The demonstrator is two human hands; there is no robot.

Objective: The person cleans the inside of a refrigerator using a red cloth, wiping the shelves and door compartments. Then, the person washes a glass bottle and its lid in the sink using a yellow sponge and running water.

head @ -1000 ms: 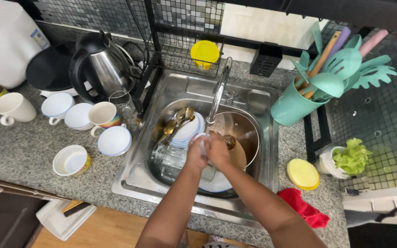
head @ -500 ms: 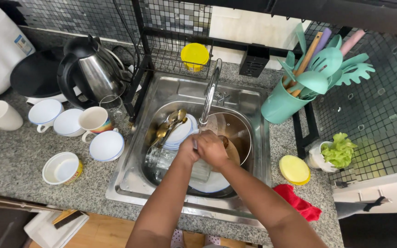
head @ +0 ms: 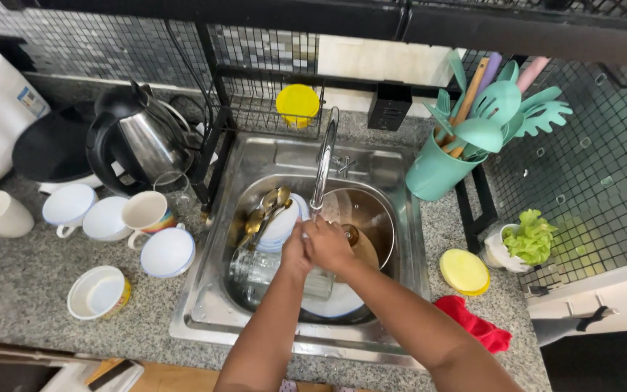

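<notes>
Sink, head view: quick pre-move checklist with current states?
1. Both hands over the sink, left hand against right hand: ok.
2. What the hands hold: cannot tell, hidden between them.
3. Hands under the faucet spout: ok.
4. Water running: cannot tell.
5. Glass lying in the sink beside the left hand, apart from the spoons: ok.
6. Cups on the counter, away from both arms: ok.

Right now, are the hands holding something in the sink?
Cannot tell. The left hand and right hand are pressed together under the tap, over the sink. Anything between them is hidden.
</notes>
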